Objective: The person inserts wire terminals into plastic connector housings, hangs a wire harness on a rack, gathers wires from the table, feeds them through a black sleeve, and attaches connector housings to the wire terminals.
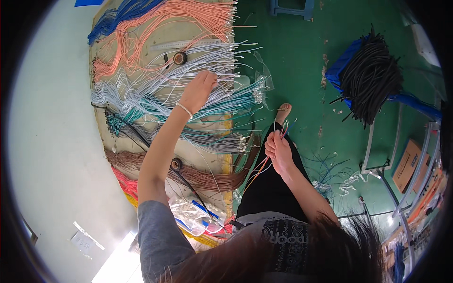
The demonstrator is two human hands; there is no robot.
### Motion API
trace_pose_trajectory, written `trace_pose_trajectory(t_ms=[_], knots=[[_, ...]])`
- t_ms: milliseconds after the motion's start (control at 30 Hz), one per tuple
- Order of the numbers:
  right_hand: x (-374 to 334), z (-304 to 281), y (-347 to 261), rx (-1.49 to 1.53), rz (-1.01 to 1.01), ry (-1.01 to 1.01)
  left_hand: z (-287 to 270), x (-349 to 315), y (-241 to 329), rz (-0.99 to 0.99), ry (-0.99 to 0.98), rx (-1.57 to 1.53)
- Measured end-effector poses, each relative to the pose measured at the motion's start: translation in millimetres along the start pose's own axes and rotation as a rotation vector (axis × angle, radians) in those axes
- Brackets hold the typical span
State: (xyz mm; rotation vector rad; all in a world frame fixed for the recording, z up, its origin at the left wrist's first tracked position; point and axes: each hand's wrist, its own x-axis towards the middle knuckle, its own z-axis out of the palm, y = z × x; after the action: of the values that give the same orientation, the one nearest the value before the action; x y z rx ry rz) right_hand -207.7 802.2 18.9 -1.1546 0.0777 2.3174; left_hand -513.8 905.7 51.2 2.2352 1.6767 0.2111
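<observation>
My left hand [199, 90] reaches over the bundle of white wires [160, 94] on the table, its fingers bent together close to the wires' tipped ends. What lies between those fingertips is hidden. In front of my lap, my right hand [278, 150] is closed around a small bunch of coloured wires [260, 172]; white, red, blue and orange strands show above and below the fist. Beside the white bundle lie teal wires [226, 104], with grey wires [212, 140] nearer to me and orange-pink wires [188, 16] farther off.
Brown wires [203, 178], two tape rolls [180, 58], a ruler [184, 44] and clear plastic bags [196, 214] lie on the table [214, 162]. To the right, black tubes [370, 78] fill a blue bin [336, 70]. A cardboard box [409, 162] stands by a metal rack; loose wires litter the green floor.
</observation>
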Motion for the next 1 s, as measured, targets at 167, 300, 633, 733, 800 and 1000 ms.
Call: trace_pose_trajectory(t_ms=[167,300,633,733,800,1000], knots=[[1.0,-2.9,-0.2,0.017,-0.007,0.023,-1.4,3.2,-1.0,-0.002,0.008,0.094],[2.9,-4.6,1.7,0.031,-0.004,0.017,0.2,2.5,-7.2,0.013,-0.009,0.126],[3.7,0.4,-2.1,-0.039,0.033,0.031,-19.2,13.1,7.2,0.107,0.327,0.077],[0.9,2.4,-6.9,-0.163,0.11,0.064,-28.7,10.7,36.0,-0.303,0.09,-0.104],[2.9,-8.0,-6.5,-0.169,0.111,0.057,-44.7,32.2,57.6,-0.127,0.171,-0.103],[17.9,-23.3,0.6,-0.14,0.111,0.127,-100.0,205.6,-8.2,-0.21,0.372,0.046]])
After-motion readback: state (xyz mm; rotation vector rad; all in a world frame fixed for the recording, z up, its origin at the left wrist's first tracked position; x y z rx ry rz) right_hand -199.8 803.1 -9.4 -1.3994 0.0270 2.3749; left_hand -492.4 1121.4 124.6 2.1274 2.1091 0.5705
